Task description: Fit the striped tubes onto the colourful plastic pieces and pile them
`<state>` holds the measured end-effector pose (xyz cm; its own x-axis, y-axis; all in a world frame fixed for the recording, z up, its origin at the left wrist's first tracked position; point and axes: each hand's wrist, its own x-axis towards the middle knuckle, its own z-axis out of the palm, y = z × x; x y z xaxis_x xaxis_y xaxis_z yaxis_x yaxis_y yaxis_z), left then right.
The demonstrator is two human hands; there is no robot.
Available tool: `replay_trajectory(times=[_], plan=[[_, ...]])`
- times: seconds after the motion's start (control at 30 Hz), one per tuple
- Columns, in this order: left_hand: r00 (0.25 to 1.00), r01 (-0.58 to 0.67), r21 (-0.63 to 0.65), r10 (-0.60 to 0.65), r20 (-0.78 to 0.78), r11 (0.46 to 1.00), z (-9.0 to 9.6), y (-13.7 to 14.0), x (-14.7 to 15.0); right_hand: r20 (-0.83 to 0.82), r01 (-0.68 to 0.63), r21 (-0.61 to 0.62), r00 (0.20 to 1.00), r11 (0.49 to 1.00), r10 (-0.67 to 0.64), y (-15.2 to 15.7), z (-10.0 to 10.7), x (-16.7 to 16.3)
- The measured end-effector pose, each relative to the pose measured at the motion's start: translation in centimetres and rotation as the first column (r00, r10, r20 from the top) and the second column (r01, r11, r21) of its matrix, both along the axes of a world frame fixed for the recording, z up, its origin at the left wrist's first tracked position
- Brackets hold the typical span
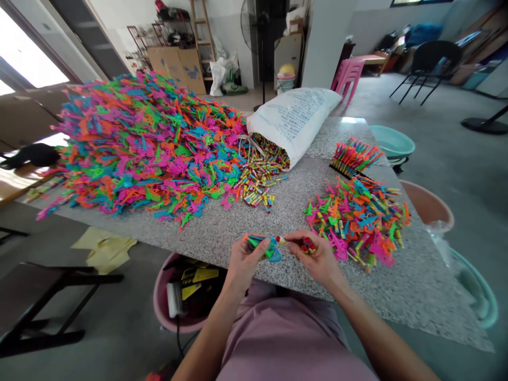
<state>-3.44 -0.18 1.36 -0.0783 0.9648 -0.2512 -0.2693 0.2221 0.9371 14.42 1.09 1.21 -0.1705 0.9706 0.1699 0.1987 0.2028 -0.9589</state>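
Observation:
My left hand (246, 259) is closed around several small plastic pieces (273, 253) in blue, green and orange. Facing it, my right hand (315, 262) pinches a short printed tube (281, 240) between thumb and fingertips, its red end pointing at the plastic pieces. More red-ended tubes (308, 245) are tucked in the curled fingers of the same hand. Whether the pinched tube touches the plastic pieces cannot be made out. Both hands are above the front edge of the speckled stone table (214, 233). Right of them lies a heap of plastic pieces joined with tubes (353, 217).
A big mound of bright plastic pieces (151, 148) covers the table's left side. From a white sack (297, 121), loose printed tubes (257, 177) spill out. Tubes with orange tops (355, 156) stand in rows at the right. A pink tub (161, 296) sits below the front edge.

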Motion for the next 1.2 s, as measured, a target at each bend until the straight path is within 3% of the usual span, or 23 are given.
replay_trajectory(times=[0.17,0.43,0.53,0.63,0.7,0.73,0.77,0.8,0.83,0.9,0.93,1.0,1.1,1.17,1.2], plan=[[1.000,0.019,0.001,-0.019,-0.004,1.000,-0.1,0.2,-0.1,0.043,-0.071,0.040,0.997,0.997,0.069,0.0,0.3,0.1],[0.983,0.104,0.096,-0.088,-0.160,0.990,0.1,0.9,0.2,0.161,-0.231,0.160,0.965,0.960,0.205,0.4,-0.5,0.4],[0.976,0.134,0.106,-0.112,-0.188,0.985,-1.2,1.5,0.8,0.196,-0.205,0.163,0.965,0.965,0.173,0.3,-1.3,0.6],[0.930,0.289,0.142,-0.243,-0.275,0.947,-3.4,4.2,-0.1,0.229,-0.081,0.185,0.973,0.979,0.037,1.1,-1.5,3.6],[0.880,0.277,0.152,-0.187,-0.437,0.949,-4.8,7.3,-2.0,0.266,0.166,0.247,0.936,0.955,-0.231,2.2,-1.2,7.2],[0.823,0.157,0.166,-0.036,-0.567,0.974,-5.3,9.1,-3.4,0.301,0.340,0.293,0.854,0.894,-0.424,2.9,-1.1,9.2],[0.716,0.018,0.208,0.133,-0.685,0.978,-5.8,10.9,-4.8,0.352,0.454,0.345,0.748,0.821,-0.562,3.7,-1.0,11.0],[0.585,-0.111,0.253,0.269,-0.765,0.961,-6.2,12.5,-6.3,0.395,0.495,0.393,0.671,0.775,-0.628,4.4,-1.0,12.4],[0.478,-0.195,0.265,0.327,-0.815,0.944,-6.5,13.9,-7.7,0.403,0.517,0.450,0.611,0.729,-0.682,4.9,-1.0,13.4],[0.399,-0.252,0.270,0.354,-0.846,0.929,-7.0,15.7,-9.9,0.380,0.524,0.490,0.591,0.697,-0.712,5.5,-1.4,13.4],[0.410,-0.243,0.264,0.345,-0.844,0.933,-7.2,16.1,-10.6,0.352,0.538,0.455,0.623,0.709,-0.698,5.5,-1.7,12.6],[0.464,-0.207,0.261,0.330,-0.822,0.943,-7.5,15.9,-11.5,0.286,0.537,0.259,0.751,0.803,-0.595,5.2,-2.6,9.9],[0.534,-0.211,0.251,0.326,-0.780,0.945,-7.6,13.6,-11.7,0.092,0.323,-0.125,0.945,0.938,-0.313,4.5,-4.1,5.0],[0.589,-0.222,0.233,0.321,-0.742,0.947,-7.3,11.3,-10.8,-0.061,0.115,-0.289,0.988,0.950,-0.138,4.2,-4.7,2.2],[0.672,-0.225,0.212,0.309,-0.673,0.951,-7.1,10.0,-10.0,-0.122,0.031,-0.334,0.990,0.942,-0.076,4.1,-4.8,1.1]])
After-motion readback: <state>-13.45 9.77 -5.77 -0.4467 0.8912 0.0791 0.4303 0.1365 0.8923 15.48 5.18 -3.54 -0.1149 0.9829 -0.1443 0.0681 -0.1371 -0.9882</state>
